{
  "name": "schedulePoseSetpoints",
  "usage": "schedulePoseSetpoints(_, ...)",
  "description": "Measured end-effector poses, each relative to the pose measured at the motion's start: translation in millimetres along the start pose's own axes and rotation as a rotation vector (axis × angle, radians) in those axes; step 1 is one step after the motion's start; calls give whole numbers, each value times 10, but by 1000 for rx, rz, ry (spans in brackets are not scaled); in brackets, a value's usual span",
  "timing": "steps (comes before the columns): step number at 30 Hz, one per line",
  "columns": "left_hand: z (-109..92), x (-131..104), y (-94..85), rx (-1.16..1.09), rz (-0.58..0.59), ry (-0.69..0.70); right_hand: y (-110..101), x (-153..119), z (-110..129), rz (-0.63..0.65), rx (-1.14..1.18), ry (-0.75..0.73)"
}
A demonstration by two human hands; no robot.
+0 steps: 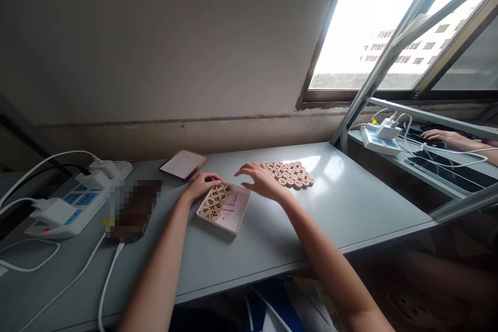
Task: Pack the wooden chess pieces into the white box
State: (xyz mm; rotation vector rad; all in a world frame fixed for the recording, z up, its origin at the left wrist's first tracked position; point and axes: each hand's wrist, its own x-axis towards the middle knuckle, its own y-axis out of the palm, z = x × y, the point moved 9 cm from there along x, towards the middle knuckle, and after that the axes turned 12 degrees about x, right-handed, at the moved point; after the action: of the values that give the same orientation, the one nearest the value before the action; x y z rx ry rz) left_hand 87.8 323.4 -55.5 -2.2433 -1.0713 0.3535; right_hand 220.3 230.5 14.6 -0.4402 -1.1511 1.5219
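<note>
A shallow white box (241, 201) lies on the grey table, with Chinese chess pieces (211, 202) in two rows along its left side. Reddish printing marks the box floor beside them. My left hand (203, 184) grips the box's far left corner, thumb and fingers at the rim. Between the box and a block of round wooden chess pieces (290, 174), my right hand (260, 179) hovers with thumb and fingers apart. No piece shows in it. The hand partly covers the left end of that block.
A box lid (183, 164) lies behind my left hand. To the left are a phone (132, 212), a power strip (83, 199) and white cables. Beyond a metal post (344, 140), another person's hand (443, 137) is near a second power strip (379, 141).
</note>
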Motion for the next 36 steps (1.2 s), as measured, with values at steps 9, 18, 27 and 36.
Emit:
schedulePoseSetpoints(9,-97,-13,26,-13,28,64,417,53,242,85,-126,-58)
schedulePoseSetpoints(18,-77,-8,20,27,36,47,310,92,109,21,39,-36)
schedulePoseSetpoints(27,-27,-26,36,-16,18,-44,-192,-60,-754,-326,-235,322)
schedulePoseSetpoints(36,-10,-38,11,17,-40,-74,-235,-138,-866,-357,-333,427)
